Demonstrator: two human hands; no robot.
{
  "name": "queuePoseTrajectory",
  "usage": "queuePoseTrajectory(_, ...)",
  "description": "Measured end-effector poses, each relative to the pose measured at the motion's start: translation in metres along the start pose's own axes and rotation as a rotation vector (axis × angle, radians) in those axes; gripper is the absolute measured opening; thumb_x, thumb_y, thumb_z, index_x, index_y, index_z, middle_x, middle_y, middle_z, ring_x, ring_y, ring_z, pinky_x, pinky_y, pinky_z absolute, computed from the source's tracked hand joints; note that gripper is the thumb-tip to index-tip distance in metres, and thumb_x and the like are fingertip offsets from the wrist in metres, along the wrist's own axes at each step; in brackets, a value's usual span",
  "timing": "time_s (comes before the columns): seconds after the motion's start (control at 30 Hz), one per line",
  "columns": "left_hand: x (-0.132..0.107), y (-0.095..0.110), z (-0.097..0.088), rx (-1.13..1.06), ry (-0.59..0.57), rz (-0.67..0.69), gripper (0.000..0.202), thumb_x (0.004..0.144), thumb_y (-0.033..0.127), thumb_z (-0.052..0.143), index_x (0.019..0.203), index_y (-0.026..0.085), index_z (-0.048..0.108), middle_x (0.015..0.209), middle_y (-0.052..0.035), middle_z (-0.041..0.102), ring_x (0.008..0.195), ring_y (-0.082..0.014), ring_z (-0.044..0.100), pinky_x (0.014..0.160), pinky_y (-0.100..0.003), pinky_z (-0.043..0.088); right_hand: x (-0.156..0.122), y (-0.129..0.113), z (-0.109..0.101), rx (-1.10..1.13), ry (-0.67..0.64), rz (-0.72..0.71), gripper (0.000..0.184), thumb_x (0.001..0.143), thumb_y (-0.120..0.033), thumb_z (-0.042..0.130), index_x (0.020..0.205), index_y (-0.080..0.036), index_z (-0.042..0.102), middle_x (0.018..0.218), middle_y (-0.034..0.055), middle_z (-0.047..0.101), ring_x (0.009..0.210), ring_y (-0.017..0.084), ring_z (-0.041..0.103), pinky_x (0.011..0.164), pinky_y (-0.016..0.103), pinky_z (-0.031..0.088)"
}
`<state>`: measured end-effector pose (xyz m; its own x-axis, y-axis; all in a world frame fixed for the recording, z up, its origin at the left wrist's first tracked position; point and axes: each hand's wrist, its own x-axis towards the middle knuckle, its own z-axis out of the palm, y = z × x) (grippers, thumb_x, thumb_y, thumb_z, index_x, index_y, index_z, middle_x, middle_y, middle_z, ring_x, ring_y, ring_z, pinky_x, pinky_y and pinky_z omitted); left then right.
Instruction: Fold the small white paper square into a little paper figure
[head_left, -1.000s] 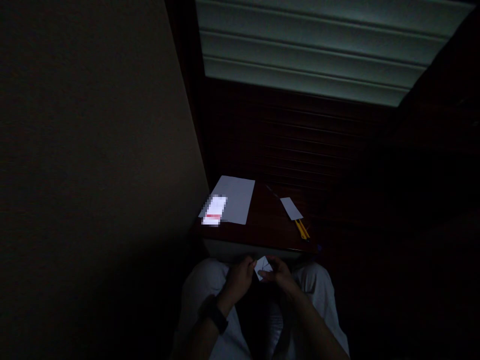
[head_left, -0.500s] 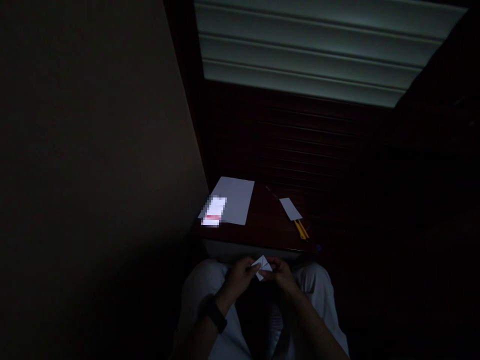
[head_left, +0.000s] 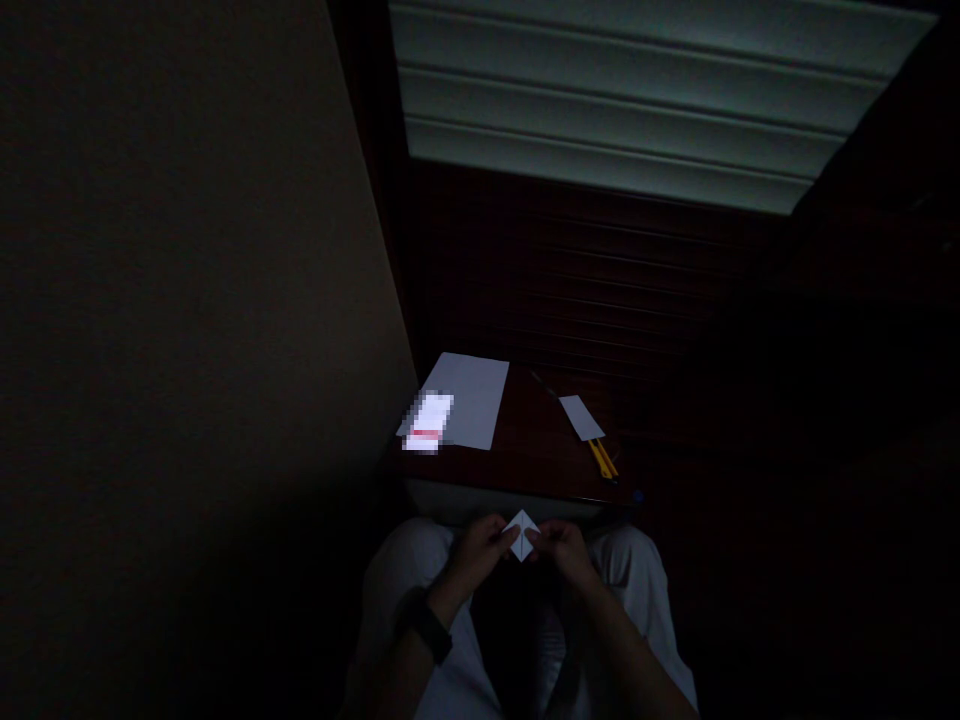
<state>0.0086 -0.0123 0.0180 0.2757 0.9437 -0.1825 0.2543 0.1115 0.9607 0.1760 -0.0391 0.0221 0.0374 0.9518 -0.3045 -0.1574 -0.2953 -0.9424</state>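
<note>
A small folded square of white paper (head_left: 522, 518) is held over my lap, one corner up like a diamond, with crease or edge lines meeting near its middle. My left hand (head_left: 486, 545), below a dark wristband (head_left: 431, 628), pinches its left side with the thumb on top. On the opposite side my right hand (head_left: 564, 549) grips it, thumb also lying on the face. The fingers behind the paper are hidden.
Beyond my knees stands a dark reddish table (head_left: 517, 470). On it lie a white sheet (head_left: 480, 390), a bright pixelated rectangle (head_left: 427, 425), a smaller white paper (head_left: 581, 417) and a yellow-handled tool (head_left: 602, 460) partly under it. A wall (head_left: 300, 300) rises at left.
The folded paper has turned slightly and now sits as an even diamond. My right thumb has shifted up onto its right half. Things on the table have stayed put.
</note>
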Motion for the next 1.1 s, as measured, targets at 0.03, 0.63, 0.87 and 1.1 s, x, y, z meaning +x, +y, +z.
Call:
queuePoseTrajectory(0.03, 0.0, 0.001, 0.0, -0.006, -0.012, -0.01, 0.04, 0.076, 0.054, 0.051, 0.068, 0.016, 0.055, 0.062, -0.0011, 0.064, 0.056, -0.013, 0.057, 0.052, -0.021, 0.039, 0.0, -0.001, 0.0, -0.007, -0.003, -0.003, 0.036, 0.057, -0.046, 0.076, 0.056, -0.012, 0.065, 0.049, 0.0031, 0.062, 0.046, 0.013, 0.053, 0.049, 0.023, 0.037)
queuePoseTrajectory(0.63, -0.003, 0.004, 0.003, -0.068, -0.071, -0.044, 0.041, 0.073, 0.055, 0.055, 0.068, 0.014, 0.06, 0.061, -0.0012, 0.063, 0.058, -0.0139, 0.058, 0.052, -0.021, 0.039, 0.004, 0.003, 0.0, -0.023, 0.011, -0.037, 0.033, 0.058, -0.045, 0.075, 0.056, -0.014, 0.064, 0.046, 0.0023, 0.061, 0.044, 0.014, 0.053, 0.045, 0.024, 0.037)
queuePoseTrajectory(0.87, 0.0, 0.001, 0.0, -0.144, -0.014, -0.018, 0.038, 0.071, 0.051, 0.06, 0.074, 0.014, 0.061, 0.065, 0.0005, 0.061, 0.061, -0.0133, 0.056, 0.053, -0.021, 0.038, 0.005, 0.006, 0.003, 0.023, -0.007, -0.07, 0.039, 0.062, -0.046, 0.073, 0.085, -0.016, 0.064, 0.057, 0.0006, 0.064, 0.05, 0.015, 0.058, 0.051, 0.026, 0.044)
queuePoseTrajectory(1.1, 0.002, -0.004, -0.002, -0.233, 0.034, -0.032, 0.036, 0.07, 0.048, 0.063, 0.083, 0.014, 0.061, 0.071, -0.003, 0.065, 0.065, -0.016, 0.06, 0.055, -0.023, 0.042, 0.001, 0.003, 0.003, 0.017, -0.072, -0.094, 0.034, 0.065, -0.041, 0.073, 0.085, -0.015, 0.066, 0.061, 0.0011, 0.066, 0.052, 0.013, 0.059, 0.051, 0.023, 0.044)
